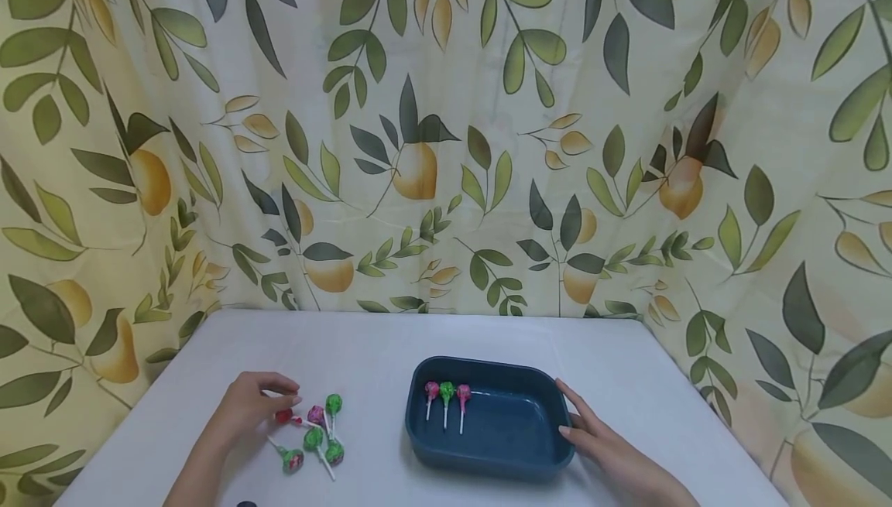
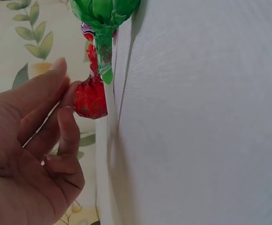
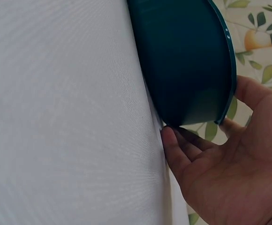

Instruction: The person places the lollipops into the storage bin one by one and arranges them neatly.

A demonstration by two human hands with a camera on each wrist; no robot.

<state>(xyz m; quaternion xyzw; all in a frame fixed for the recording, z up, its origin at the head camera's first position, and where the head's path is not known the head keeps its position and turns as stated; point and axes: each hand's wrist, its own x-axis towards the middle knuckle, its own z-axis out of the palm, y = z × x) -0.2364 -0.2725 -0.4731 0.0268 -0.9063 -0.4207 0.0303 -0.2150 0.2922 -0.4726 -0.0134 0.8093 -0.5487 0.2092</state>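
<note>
My left hand (image 1: 252,405) is over the table's left side, fingers loosely bent, right beside a red-wrapped lollipop (image 1: 283,416). In the left wrist view a fingertip lies against or very near the red lollipop (image 2: 90,98); whether they touch I cannot tell. A green lollipop (image 2: 103,11) stands closer to that camera. Extended fingers of my right hand (image 1: 602,437) touch the right end of a dark blue rectangular box (image 1: 488,457). In the right wrist view they meet its rim and lower edge. Inside the box, at its left, lie a green lollipop (image 1: 447,391) and two pink ones (image 1: 463,393).
Several more lollipops lie loosely grouped right of my left hand, among them a purple one (image 1: 317,415) and a green one (image 1: 334,404). A small dark object (image 1: 247,504) shows at the bottom edge. Behind the white table (image 1: 362,352) hangs a leaf-and-fruit patterned curtain (image 1: 446,244).
</note>
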